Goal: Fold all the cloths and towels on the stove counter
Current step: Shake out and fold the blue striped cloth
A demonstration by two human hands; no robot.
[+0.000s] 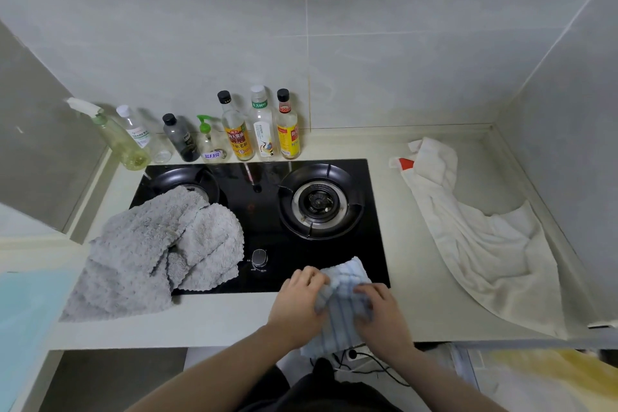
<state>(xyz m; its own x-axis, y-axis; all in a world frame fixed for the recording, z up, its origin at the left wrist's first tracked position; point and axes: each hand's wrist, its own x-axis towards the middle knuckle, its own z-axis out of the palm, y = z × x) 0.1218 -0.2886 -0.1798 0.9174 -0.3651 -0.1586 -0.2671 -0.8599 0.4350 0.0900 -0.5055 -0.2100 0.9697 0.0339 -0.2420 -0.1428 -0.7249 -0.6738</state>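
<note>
Pale grey tiled walls (368, 27) around a cream counter (418, 227), perhaps stone.

blue-striped cloth (346, 281); grey towels (150, 251); white towel (475, 237); black stove (257, 191)

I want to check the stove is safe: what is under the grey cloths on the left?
The grey cloths cover part of the left burner and the black glass stove top; only the burner's rear ring shows. Its centre is hidden.

The pale counter (394, 197) carries a black stove (261, 211), bottles (234, 130) and a white towel (475, 241).
</note>
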